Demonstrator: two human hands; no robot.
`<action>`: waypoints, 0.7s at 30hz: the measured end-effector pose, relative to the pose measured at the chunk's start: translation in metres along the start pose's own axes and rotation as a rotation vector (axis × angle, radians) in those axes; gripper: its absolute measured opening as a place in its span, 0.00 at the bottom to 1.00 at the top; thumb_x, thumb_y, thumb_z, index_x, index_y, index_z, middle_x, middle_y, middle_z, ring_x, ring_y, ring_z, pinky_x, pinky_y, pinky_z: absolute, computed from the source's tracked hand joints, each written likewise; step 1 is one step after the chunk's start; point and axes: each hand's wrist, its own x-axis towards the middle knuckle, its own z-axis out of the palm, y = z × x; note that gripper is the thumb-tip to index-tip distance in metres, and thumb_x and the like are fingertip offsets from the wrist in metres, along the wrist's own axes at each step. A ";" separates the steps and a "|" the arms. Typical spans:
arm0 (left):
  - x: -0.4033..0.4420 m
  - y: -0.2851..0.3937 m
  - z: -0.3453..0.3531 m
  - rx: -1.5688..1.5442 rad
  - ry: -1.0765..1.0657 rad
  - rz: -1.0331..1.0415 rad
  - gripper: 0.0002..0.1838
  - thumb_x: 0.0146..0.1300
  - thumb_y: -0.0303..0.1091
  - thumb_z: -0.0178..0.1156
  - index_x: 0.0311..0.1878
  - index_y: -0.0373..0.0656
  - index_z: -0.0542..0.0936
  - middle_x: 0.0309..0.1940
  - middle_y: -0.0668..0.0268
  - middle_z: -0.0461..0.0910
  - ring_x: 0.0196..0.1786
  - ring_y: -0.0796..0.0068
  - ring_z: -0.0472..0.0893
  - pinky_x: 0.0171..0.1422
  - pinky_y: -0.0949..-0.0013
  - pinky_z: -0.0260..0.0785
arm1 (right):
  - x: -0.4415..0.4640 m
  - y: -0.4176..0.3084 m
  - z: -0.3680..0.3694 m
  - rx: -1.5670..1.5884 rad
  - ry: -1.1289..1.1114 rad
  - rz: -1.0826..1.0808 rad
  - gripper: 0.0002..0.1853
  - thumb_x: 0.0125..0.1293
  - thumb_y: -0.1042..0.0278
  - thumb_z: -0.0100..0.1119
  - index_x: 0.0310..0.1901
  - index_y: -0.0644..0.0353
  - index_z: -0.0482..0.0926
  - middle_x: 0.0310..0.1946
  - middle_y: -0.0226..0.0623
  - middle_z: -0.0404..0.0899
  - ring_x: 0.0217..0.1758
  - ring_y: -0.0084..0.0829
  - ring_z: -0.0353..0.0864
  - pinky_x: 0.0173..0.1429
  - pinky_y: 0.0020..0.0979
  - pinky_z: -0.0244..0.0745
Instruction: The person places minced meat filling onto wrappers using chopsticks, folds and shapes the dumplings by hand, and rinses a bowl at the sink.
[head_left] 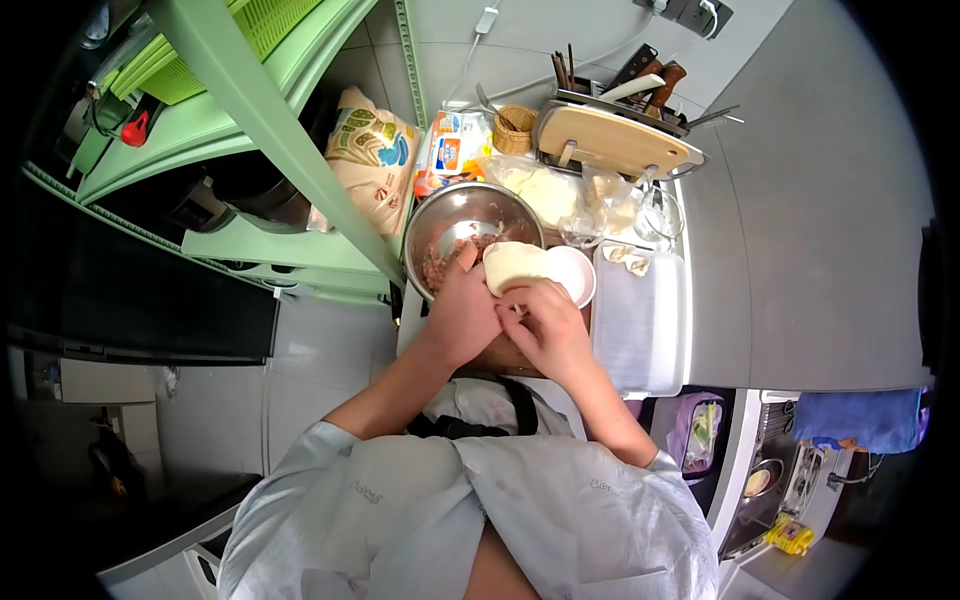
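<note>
A pale round dough wrapper (515, 267) is held up between my two hands over the work surface. My left hand (464, 312) is closed at the wrapper's left side, beside the steel bowl (412, 225). From the right, my right hand (552, 325) has its fingers bent and pinched at the wrapper's lower edge; the fingertips are partly hidden. Pink minced meat (437, 268) lies in the steel bowl. Just behind my right hand is a small white bowl (577, 272), partly covered by the wrapper. Several small dumplings (627, 260) sit on a translucent plastic tray (640, 325) at right.
Behind the bowls are a bag of white dough or flour (535, 190), a glass jar (660, 213) and a wicker basket (513, 130). A rack holds a wooden cutting board (615, 140) and knives (665, 88). A green shelf (270, 110) rises close at left, beside a large printed sack (368, 160).
</note>
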 end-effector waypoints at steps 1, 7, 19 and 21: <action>-0.003 -0.003 0.007 -0.007 0.026 0.008 0.30 0.76 0.52 0.29 0.67 0.39 0.62 0.63 0.60 0.69 0.66 0.63 0.68 0.71 0.59 0.57 | -0.005 -0.005 -0.002 0.027 0.045 0.064 0.10 0.51 0.76 0.67 0.36 0.60 0.78 0.34 0.39 0.79 0.38 0.41 0.79 0.47 0.36 0.73; -0.009 -0.010 0.019 0.082 0.038 0.080 0.27 0.76 0.49 0.31 0.67 0.40 0.62 0.63 0.60 0.69 0.66 0.65 0.68 0.72 0.61 0.56 | -0.014 -0.014 -0.012 -0.095 0.130 0.133 0.11 0.51 0.72 0.70 0.37 0.60 0.81 0.33 0.36 0.80 0.36 0.40 0.78 0.46 0.35 0.72; -0.027 -0.029 -0.002 0.478 0.047 0.268 0.25 0.75 0.42 0.33 0.68 0.37 0.61 0.62 0.60 0.68 0.66 0.70 0.66 0.73 0.65 0.54 | 0.000 -0.026 0.005 -0.003 0.177 0.231 0.08 0.50 0.73 0.69 0.32 0.62 0.81 0.29 0.40 0.79 0.34 0.42 0.79 0.40 0.37 0.74; -0.030 -0.031 0.009 0.331 0.056 0.272 0.25 0.75 0.41 0.33 0.67 0.36 0.61 0.62 0.61 0.68 0.65 0.70 0.67 0.72 0.66 0.56 | 0.001 -0.025 0.007 -0.018 0.185 0.206 0.07 0.50 0.73 0.69 0.31 0.62 0.81 0.28 0.40 0.79 0.33 0.42 0.79 0.39 0.36 0.75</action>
